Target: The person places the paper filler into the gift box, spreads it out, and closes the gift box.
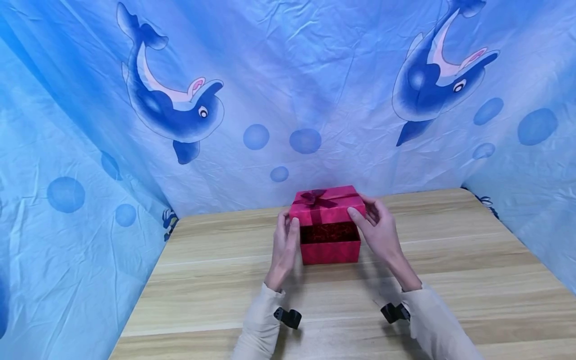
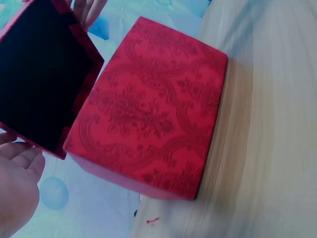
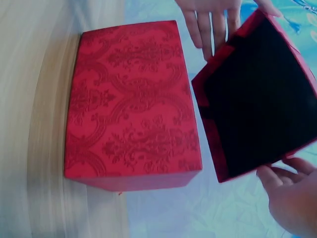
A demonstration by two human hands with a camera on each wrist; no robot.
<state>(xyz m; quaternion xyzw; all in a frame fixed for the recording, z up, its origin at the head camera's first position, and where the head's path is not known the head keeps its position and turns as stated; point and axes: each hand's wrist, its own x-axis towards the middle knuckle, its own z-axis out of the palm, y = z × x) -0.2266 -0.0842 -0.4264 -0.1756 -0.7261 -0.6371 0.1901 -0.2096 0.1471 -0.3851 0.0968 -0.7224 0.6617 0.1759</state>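
Observation:
A red gift box (image 1: 330,253) with a dark damask pattern stands on the table, its top uncovered and its inside in shadow. Above it is its pinkish-red lid (image 1: 339,212), crossed by a dark red ribbon with a bow (image 1: 313,196). The left hand (image 1: 284,245) holds the lid's left side, thumb in front, and the right hand (image 1: 382,230) grips its right side. Both wrist views show the lid's black inside (image 2: 42,74), tilted and apart from most of the box. What lies at the bottom of the box cannot be made out.
The wood-grain table (image 1: 216,280) reaches back to a blue cloth backdrop (image 1: 252,185) printed with dolphins and bubbles. A small red scrap (image 2: 152,220) lies on the table beside the box. Black cameras (image 1: 288,317) are worn at both wrists.

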